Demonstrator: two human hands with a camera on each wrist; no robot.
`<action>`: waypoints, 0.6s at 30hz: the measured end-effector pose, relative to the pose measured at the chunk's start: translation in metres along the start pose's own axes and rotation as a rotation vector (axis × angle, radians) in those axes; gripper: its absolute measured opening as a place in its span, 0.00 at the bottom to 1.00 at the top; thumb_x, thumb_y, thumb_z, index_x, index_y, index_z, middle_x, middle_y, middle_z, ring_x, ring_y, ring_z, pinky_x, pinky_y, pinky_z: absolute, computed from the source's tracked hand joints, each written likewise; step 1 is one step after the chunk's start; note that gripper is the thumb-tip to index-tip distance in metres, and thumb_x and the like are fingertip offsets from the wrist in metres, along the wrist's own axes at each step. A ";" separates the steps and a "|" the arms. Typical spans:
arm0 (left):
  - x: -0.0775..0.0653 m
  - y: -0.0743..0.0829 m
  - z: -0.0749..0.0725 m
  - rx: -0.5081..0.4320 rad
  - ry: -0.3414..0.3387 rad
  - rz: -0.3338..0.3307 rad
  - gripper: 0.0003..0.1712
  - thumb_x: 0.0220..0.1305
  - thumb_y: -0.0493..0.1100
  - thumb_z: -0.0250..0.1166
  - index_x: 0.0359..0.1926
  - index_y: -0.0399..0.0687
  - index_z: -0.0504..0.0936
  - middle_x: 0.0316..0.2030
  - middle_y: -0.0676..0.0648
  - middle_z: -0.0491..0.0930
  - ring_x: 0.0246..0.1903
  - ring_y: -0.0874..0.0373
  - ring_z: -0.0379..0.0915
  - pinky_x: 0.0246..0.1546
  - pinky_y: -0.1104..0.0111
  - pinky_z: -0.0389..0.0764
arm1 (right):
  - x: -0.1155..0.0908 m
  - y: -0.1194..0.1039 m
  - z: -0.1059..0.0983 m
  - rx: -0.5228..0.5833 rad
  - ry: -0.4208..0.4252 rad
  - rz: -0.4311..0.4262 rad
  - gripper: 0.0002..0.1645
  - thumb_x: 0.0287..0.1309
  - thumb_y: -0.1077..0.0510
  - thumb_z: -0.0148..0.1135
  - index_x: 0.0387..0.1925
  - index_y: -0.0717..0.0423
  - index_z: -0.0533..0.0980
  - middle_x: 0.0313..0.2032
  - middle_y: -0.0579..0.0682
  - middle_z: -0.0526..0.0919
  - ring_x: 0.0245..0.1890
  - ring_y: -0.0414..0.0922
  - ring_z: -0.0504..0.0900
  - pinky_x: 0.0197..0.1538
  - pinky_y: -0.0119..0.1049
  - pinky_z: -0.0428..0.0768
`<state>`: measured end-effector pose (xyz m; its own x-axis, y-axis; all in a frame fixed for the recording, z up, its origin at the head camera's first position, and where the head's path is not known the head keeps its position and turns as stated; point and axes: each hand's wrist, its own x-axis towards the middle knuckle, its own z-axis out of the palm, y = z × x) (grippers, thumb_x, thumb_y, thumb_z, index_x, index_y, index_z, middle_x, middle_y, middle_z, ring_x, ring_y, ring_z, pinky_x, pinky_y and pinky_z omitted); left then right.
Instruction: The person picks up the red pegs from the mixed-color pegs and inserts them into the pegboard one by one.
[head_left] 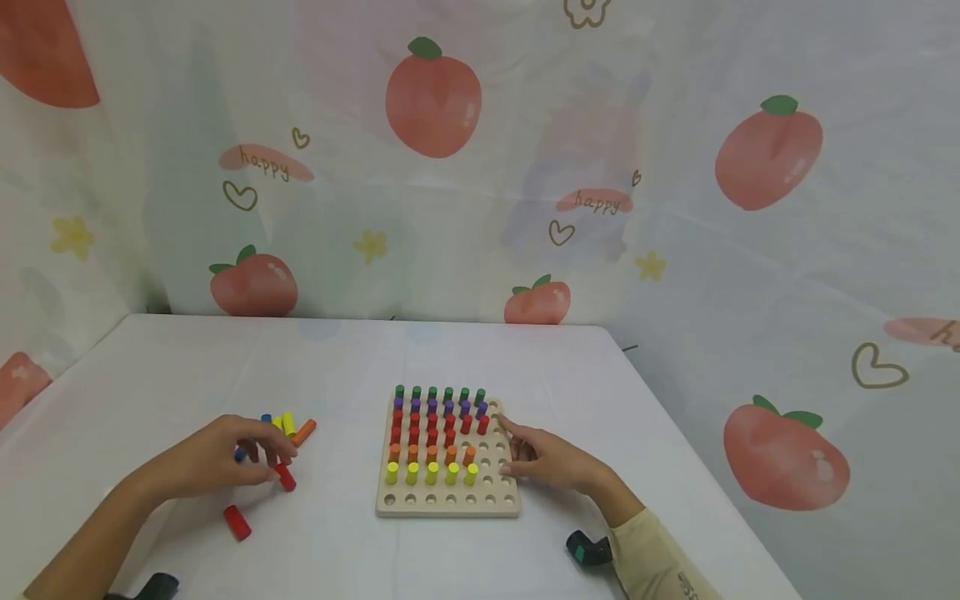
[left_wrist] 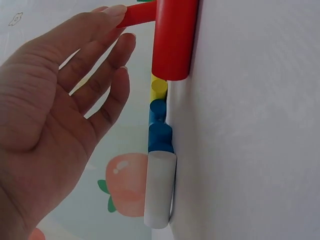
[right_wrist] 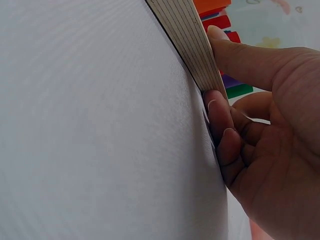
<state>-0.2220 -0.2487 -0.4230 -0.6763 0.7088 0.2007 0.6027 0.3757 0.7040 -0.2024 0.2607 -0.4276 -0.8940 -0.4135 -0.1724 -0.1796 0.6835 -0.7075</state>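
Observation:
My left hand (head_left: 217, 457) is at the loose pegs on the left, pinching a red peg (left_wrist: 139, 15) between thumb and index finger. Close beside it lies another, larger-looking red peg (left_wrist: 175, 42). The remaining left fingers are slightly bent. A wooden pegboard (head_left: 450, 510) lies in the middle, bearing rows of green, purple, red, orange and yellow pegs. My right hand (head_left: 558, 460) holds the board's right edge. In the right wrist view its thumb (right_wrist: 240, 57) rests on the board's top and curled fingers (right_wrist: 220, 117) lie against its side.
Blue pegs (left_wrist: 160, 137), a white peg (left_wrist: 160, 190), yellow pegs (head_left: 288, 423) and an orange peg (head_left: 303, 432) lie around the left hand. A red peg (head_left: 237, 523) lies nearer the front. Empty holes line the board's front row (head_left: 431, 500) and right side.

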 end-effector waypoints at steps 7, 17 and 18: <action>0.000 -0.004 0.005 -0.067 -0.029 0.036 0.13 0.63 0.41 0.76 0.49 0.49 0.87 0.40 0.56 0.86 0.37 0.60 0.80 0.39 0.67 0.84 | 0.000 0.002 0.001 0.020 -0.012 -0.015 0.49 0.67 0.49 0.70 0.80 0.56 0.55 0.40 0.49 0.75 0.36 0.46 0.73 0.36 0.35 0.71; 0.002 -0.007 0.012 -0.085 -0.085 -0.029 0.08 0.63 0.44 0.76 0.42 0.57 0.88 0.38 0.58 0.85 0.36 0.59 0.80 0.39 0.68 0.83 | 0.001 0.003 0.000 0.008 -0.012 -0.029 0.49 0.67 0.48 0.70 0.80 0.56 0.56 0.40 0.49 0.75 0.37 0.46 0.73 0.36 0.35 0.71; 0.002 -0.007 0.012 -0.081 -0.090 -0.034 0.08 0.63 0.45 0.76 0.42 0.57 0.88 0.38 0.58 0.85 0.35 0.59 0.81 0.39 0.68 0.83 | 0.001 0.003 0.000 0.011 -0.011 -0.028 0.49 0.67 0.49 0.70 0.80 0.56 0.56 0.40 0.49 0.75 0.37 0.46 0.73 0.36 0.35 0.71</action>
<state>-0.2228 -0.2430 -0.4359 -0.6527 0.7486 0.1168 0.5419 0.3536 0.7624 -0.2041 0.2624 -0.4298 -0.8840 -0.4393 -0.1597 -0.2003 0.6648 -0.7196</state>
